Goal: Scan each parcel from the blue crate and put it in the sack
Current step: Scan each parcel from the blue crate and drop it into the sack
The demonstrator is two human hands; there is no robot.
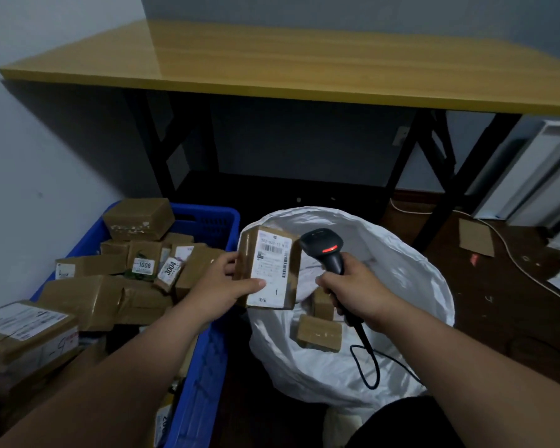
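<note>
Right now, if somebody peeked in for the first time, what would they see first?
Probably the two hands in the middle: the left hand holds a brown parcel with a white label over the white sack, and the right hand grips a black scanner with a glowing red light beside it. Next comes the blue crate on the left, piled with more brown parcels, and the yellow table behind.

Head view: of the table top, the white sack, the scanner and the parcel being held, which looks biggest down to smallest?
1. Table top
2. Sack
3. and 4. Held parcel and scanner: the parcel shows more area, but both sit close to the camera and the right hand covers the scanner's grip, so this is unsure.
</note>
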